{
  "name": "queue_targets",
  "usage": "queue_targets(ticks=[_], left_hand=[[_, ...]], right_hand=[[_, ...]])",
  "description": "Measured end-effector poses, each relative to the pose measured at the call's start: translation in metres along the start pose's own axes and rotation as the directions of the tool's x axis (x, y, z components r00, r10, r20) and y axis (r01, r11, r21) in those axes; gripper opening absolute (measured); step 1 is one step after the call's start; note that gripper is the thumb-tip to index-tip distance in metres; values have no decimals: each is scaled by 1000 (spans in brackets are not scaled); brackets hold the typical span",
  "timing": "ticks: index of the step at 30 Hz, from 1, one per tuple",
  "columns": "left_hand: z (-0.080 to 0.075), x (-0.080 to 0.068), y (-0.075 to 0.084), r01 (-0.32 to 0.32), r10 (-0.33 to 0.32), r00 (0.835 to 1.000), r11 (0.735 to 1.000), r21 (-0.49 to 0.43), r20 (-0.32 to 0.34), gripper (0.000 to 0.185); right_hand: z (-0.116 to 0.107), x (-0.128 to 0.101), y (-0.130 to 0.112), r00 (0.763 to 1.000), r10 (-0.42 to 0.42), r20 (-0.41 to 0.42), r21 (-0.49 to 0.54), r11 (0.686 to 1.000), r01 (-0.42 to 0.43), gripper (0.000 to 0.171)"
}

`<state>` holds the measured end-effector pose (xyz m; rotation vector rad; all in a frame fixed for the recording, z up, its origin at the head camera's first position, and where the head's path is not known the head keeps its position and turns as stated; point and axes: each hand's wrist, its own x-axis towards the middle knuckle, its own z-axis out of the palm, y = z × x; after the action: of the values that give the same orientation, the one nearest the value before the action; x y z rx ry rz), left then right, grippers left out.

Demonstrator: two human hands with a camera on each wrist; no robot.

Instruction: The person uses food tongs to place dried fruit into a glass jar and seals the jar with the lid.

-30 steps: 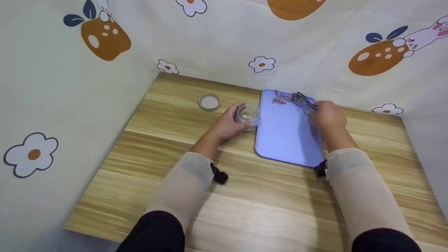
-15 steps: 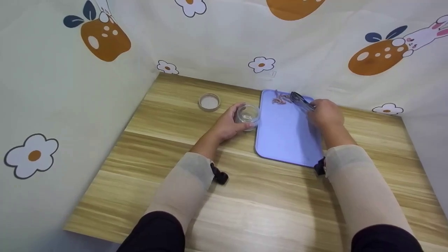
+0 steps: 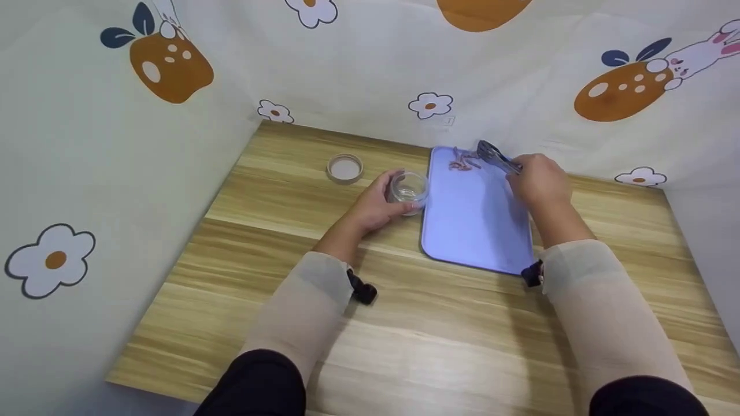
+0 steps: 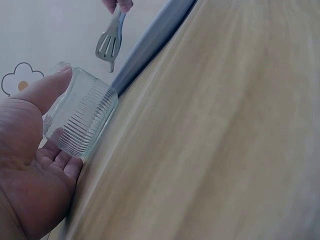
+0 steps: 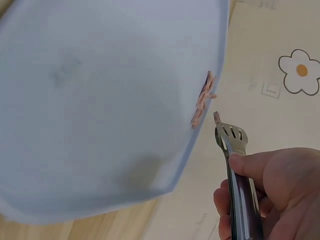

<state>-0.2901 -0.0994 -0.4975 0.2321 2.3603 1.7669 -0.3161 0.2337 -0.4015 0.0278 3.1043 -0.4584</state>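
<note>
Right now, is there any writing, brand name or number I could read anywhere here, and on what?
No text can be read.
Small square mark on the backdrop cloth, beside a printed flower: too small and blurred to read.
Glass jar held by the left hand: ribbed, no label visible.
Lid, purple tray and tongs in the right hand: no writing visible.

One glass jar (image 3: 409, 192) and one lid (image 3: 345, 169) lying apart from it. One blue tray (image 3: 474, 225) — on it a small cluster of pinkish strips (image 3: 462, 161), too tangled to count. One pair of metal tongs (image 3: 496, 158). Two hands — left hand (image 3: 373, 205), right hand (image 3: 539, 180). One wooden table (image 3: 404, 323).
</note>
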Motion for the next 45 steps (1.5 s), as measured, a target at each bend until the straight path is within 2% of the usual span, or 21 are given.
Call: queue_targets(ticks=[7, 11, 21, 26, 32, 39, 45], left_hand=[[1, 0, 0, 19, -19, 1000, 1000, 19, 2, 92], [0, 0, 2, 20, -20, 1000, 1000, 15, 2, 92], [-1, 0, 0, 9, -9, 1000, 1000, 17, 1, 93], [-1, 1, 0, 3, -3, 1000, 1000, -5, 4, 93], [0, 1, 0, 8, -8, 1000, 1000, -12, 2, 93], [0, 0, 2, 22, -22, 1000, 1000, 9, -1, 93], [0, 1, 1, 17, -17, 1000, 1000, 6, 1, 93]], right_hand=[[-4, -14, -14, 999, -17, -32, 12, 1000, 18, 38], [-6, -28, -24, 995, -71, -76, 12, 997, 72, 38], [-5, -59, -52, 975, -184, -124, 29, 982, 189, 35], [-1, -72, -61, 961, -242, -132, 25, 969, 248, 39], [3, -85, -68, 945, -300, -128, 30, 952, 306, 33], [5, -96, -73, 947, -308, -91, 28, 950, 311, 29], [8, -100, -74, 947, -307, -94, 21, 951, 310, 29]])
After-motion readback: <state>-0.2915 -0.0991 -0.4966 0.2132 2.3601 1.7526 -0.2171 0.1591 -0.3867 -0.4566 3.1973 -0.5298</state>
